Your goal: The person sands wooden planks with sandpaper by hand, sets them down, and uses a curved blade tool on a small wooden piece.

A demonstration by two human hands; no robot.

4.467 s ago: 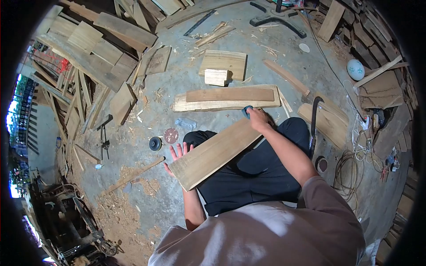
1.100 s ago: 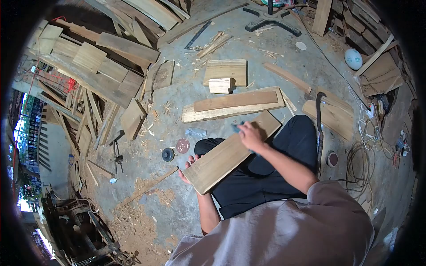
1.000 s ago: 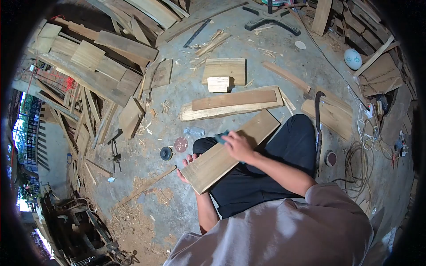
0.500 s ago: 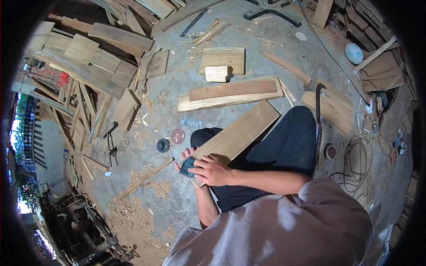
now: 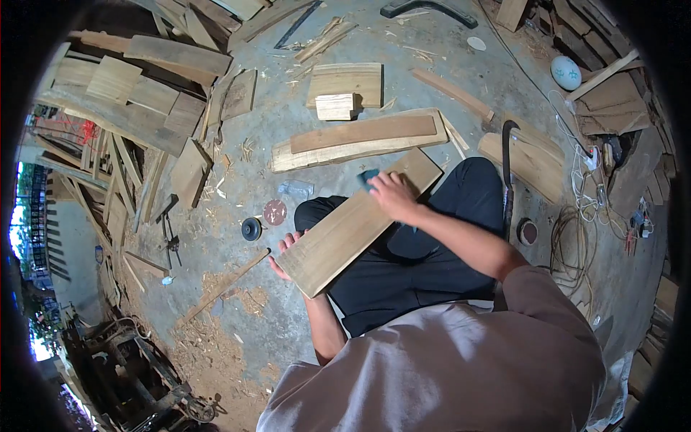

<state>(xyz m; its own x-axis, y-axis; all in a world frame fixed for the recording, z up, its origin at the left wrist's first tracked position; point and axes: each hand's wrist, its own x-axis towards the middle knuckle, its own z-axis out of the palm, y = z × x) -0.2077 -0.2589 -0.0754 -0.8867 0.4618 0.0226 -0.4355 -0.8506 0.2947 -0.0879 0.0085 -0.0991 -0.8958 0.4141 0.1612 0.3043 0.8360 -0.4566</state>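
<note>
A long flat wooden board lies slanted across my lap, its far end up toward my right knee. My right hand presses a dark green piece of sandpaper onto the board's upper face near that far end, fingers closed over it. At the near left end, my left hand grips the board from beneath and along its edge; the fingertips show past the side, while the palm is hidden under the wood.
Ahead on the concrete floor lie stacked planks and a small wood block. A round sanding disc and a black round pad sit to the left. Coiled cable lies at right, a curved dark bar by my knee.
My right hand has slid the sandpaper from the board's near left end up to its far right end. My left hand still holds the near end. The view has shifted slightly.
</note>
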